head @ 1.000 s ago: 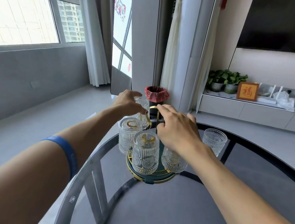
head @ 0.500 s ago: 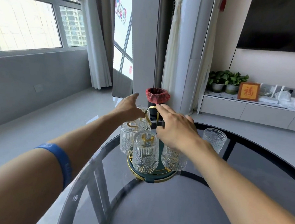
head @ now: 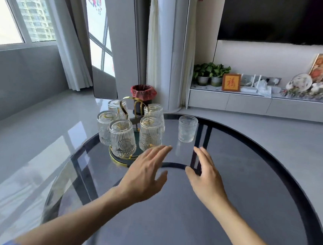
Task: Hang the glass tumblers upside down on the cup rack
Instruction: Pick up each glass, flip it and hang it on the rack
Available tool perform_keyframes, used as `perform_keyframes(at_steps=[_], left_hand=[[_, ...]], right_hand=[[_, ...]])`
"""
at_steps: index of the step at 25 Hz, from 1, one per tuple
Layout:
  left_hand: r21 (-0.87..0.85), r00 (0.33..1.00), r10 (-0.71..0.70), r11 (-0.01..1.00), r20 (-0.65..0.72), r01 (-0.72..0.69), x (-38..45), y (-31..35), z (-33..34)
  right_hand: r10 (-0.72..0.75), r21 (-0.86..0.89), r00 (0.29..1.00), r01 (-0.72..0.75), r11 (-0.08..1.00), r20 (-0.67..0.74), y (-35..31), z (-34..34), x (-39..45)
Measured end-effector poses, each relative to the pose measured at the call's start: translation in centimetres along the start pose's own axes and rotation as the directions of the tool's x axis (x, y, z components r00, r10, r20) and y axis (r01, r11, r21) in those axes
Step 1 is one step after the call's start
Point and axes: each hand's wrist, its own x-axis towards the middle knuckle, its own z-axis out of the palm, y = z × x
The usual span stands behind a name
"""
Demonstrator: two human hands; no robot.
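Note:
The cup rack (head: 131, 108), gold wire on a round dark base, stands on the far left part of the glass table (head: 188, 211). Several ribbed glass tumblers hang upside down on it, the nearest one (head: 122, 138) at the front. One more tumbler (head: 187, 128) stands upright on the table to the right of the rack. My left hand (head: 144, 176) and my right hand (head: 206, 177) hover over the table in front of that upright tumbler, both with fingers spread and holding nothing.
A bin with a red liner (head: 142, 92) sits on the floor behind the rack. A low white cabinet (head: 254, 105) with potted plants (head: 210, 73) and a framed sign (head: 231, 82) runs along the right wall. The table's dark rim (head: 294, 189) curves on the right.
Both hands have left the top of the rack and drawn back toward me, now open over the table. The tumbler my left hand held now hangs on the rack.

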Motion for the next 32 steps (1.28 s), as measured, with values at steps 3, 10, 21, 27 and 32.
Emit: perform_keyframes(at_steps=[3,10,21,27,32], left_hand=[[0.026,0.96,-0.158,0.987,0.229,0.156,-0.9,-0.2,5.1],[0.234,0.903,-0.228,0.961,0.365,0.148,-0.4,-2.0,10.7],[0.21,0.936,-0.21,0.966,0.281,0.154,2.8,-4.8,13.1],[0.195,0.939,-0.193,0.971,0.284,0.14,2.8,-4.9,13.1],[0.172,0.932,-0.219,0.97,0.288,0.175,2.8,-4.8,12.9]], right_hand=[[0.039,-0.041,0.999,-0.038,0.998,0.005,2.4,-1.7,-1.6],[0.09,-0.012,0.996,-0.09,0.996,-0.016,5.1,-1.8,0.9],[0.325,0.323,0.932,-0.261,0.91,-0.163,6.6,5.7,12.4],[0.369,0.329,0.913,-0.298,0.896,-0.176,7.2,8.8,17.4],[0.384,0.291,0.901,-0.319,0.902,-0.201,6.7,9.5,17.6]])
